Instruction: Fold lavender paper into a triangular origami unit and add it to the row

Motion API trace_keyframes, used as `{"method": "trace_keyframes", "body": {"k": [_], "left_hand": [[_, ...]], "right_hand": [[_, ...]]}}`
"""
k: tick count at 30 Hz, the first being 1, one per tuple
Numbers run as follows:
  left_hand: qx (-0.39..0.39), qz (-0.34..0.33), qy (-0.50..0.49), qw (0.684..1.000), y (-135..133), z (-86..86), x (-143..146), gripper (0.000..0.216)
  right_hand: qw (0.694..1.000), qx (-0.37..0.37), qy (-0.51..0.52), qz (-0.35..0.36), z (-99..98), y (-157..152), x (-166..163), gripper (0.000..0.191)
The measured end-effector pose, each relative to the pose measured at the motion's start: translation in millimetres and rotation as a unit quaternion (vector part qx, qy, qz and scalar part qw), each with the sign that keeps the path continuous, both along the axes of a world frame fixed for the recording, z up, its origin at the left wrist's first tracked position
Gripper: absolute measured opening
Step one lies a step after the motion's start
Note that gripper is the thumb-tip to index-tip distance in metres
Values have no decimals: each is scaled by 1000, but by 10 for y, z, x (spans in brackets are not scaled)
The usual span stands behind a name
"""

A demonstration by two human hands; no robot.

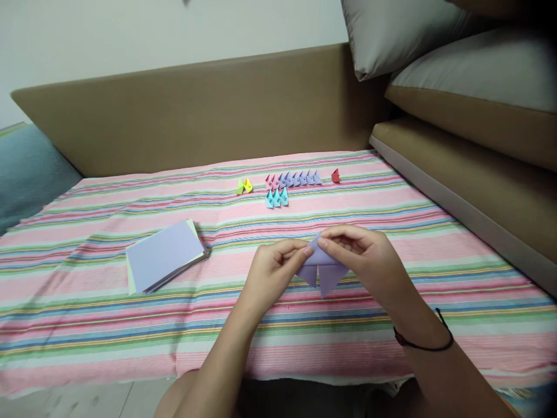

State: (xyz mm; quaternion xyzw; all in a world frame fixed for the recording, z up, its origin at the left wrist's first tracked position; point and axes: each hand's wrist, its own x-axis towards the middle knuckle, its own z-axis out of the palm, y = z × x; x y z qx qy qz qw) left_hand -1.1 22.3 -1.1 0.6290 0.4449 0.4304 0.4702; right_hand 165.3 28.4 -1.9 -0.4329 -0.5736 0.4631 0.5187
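A purple sheet of folded paper [324,270] is held up between my two hands, its peak at the top and two pointed flaps hanging below with a slit between them. My left hand [282,264] pinches its upper left edge between thumb and fingers. From the other side, my right hand [363,247] grips the upper right edge, thumb on the front face. The fingertips behind the paper are hidden. Beyond my hands stand small folded paper pieces: a purple and pink row [298,179], several turquoise pieces [277,198], yellow and green ones [244,186] and a red one [336,175].
A stack of coloured paper sheets [165,255], purple on top, lies to the left on the striped cloth [104,325]. A brown backrest [195,110] rises at the back. Stacked cushions [474,145] line the right side, and a blue cushion [32,171] is at far left.
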Motion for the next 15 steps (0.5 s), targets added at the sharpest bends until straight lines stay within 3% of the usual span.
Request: {"method": "trace_keyframes", "body": {"k": [15], "left_hand": [[5, -9, 32, 999, 13, -25, -21, 27]], "right_hand": [[1000, -11, -13, 8, -8, 12, 17, 17]]}}
